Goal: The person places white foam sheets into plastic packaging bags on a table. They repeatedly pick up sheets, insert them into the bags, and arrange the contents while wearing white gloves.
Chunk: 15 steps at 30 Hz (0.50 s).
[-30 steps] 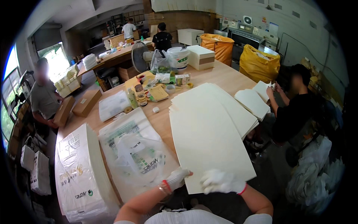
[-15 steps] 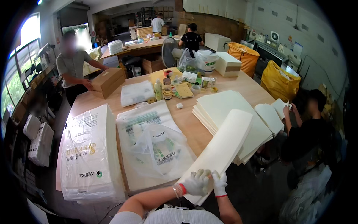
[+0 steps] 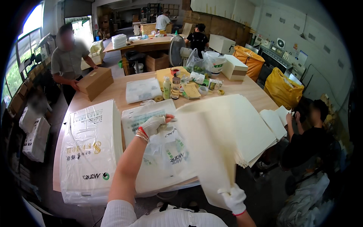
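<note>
Two gloved hands: the right hand [image 3: 232, 199] pinches the near end of one bent cream sheet [image 3: 208, 151], raised between the printed plastic bag [image 3: 160, 166] and the cream sheet stack [image 3: 255, 126]. The left hand [image 3: 153, 125] hovers half-curled over that bag; I can't tell if it grips. Two bottles [image 3: 167, 89] share the surface [image 3: 118, 91]. One clear bag [image 3: 196, 62] contains green things [image 3: 199, 70]; one yellow sack [image 3: 283, 90] shows white at its mouth.

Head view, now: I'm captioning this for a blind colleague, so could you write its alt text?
A gloved right hand holds a large, motion-blurred cream sheet near its lower end; the gloved left hand is over printed plastic on a wooden table. Cream sheets lie stacked to the right, and a co-worker has hands on a brown box.
</note>
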Available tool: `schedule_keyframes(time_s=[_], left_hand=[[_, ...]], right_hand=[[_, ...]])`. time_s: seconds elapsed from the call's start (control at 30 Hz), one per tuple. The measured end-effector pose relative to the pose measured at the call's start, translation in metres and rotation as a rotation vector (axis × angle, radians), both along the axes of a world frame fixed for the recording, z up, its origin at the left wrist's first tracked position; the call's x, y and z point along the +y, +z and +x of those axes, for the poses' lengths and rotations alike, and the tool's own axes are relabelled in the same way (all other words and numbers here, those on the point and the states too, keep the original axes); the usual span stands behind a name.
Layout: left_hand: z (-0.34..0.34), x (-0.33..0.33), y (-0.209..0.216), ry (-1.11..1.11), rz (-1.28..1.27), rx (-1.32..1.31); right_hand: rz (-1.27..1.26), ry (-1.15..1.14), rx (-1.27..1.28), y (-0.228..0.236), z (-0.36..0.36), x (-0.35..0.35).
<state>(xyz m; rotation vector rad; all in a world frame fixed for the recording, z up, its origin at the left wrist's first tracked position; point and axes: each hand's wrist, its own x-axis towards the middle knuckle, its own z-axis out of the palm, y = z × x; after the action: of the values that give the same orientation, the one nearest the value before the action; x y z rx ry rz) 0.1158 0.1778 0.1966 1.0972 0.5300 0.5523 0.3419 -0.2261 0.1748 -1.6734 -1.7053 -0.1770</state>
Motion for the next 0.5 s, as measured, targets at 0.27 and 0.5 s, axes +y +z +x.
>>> schedule_keyframes(time_s=[0.27,0.5], left_hand=[[0.034,-0.065,0.021,0.046,0.742,0.235],[0.064,-0.154,-0.028,0.164,1.195,0.662]], right_hand=[[-0.880,0.001,-0.181,-0.013,-0.021,0.076],[-0.776,-0.198,0.196,-0.016,-0.003,0.177]])
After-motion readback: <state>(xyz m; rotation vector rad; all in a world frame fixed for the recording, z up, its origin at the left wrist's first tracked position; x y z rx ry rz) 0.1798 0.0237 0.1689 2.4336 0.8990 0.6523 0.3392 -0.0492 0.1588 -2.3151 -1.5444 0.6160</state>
